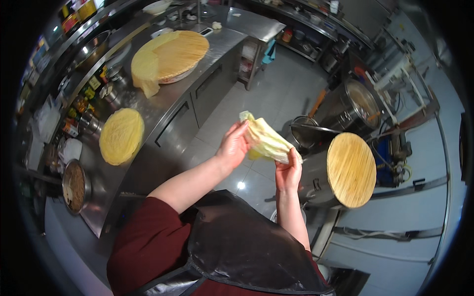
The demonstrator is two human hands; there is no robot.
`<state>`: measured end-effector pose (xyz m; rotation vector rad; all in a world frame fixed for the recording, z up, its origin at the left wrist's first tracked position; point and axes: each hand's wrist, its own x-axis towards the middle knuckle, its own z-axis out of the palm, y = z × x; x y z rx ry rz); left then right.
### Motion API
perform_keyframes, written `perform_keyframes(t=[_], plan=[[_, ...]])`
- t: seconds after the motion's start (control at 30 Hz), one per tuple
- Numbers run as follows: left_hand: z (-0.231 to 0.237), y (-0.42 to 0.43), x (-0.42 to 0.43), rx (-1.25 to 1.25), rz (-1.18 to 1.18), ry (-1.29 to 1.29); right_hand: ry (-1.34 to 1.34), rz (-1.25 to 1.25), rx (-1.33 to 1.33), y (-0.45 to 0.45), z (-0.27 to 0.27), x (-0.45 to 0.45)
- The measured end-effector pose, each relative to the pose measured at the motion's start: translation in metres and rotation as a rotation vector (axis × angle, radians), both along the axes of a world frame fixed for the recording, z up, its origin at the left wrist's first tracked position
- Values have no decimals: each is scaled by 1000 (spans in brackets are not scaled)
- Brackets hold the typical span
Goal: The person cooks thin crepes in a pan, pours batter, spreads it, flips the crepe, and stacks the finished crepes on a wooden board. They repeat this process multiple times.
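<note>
Between my hands, over the floor, hangs a pale yellow damp cloth (267, 138), folded and creased. My left hand (235, 144) pinches its upper left end, and my right hand (289, 170) grips the lower right end. To the left, a stack of thin round yellow sheets (122, 136) lies on the steel counter (163, 107). Farther back on that counter, a round woven reed lid (185, 50) rests on a patterned basin, with a yellow cloth (145, 70) draped over its left part. Another round reed lid (351, 170) is at my right, on a large steel pot.
A metal bowl of brown filling (76, 187) stands at the counter's near left end. Bottles and metal containers (109, 92) line the counter's back. On the right are a tall steel pot (361, 100), a strainer (305, 129) and wall pipes. A shelf unit (303, 48) stands farther off.
</note>
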<state>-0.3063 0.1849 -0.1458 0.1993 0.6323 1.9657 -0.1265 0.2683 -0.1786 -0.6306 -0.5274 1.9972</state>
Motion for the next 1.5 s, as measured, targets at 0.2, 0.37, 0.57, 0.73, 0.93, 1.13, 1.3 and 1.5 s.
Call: perform_keyframes(t=[0.2,0.37,0.57,0.73,0.93,1.13,1.3,1.5], plan=[[25,-83,-85,-63,262,197,-286,147,613,-33,50,-74],[33,-118,-187,-103,397,291,-468,516,799,-16,85,-171],[47,-113,-363,-178,571,291,-506,542,793,-4,102,-376],[111,-122,-496,-10,748,534,-203,493,930,-4,153,-526],[55,-163,-542,-87,838,544,-309,633,912,-11,103,-611],[-108,-188,-506,-519,794,42,-592,847,386,-45,-55,-614],[-151,-191,-507,-428,771,23,-545,882,226,-46,-93,-603],[-131,-194,-485,-372,818,117,-516,805,348,-40,-75,-584]])
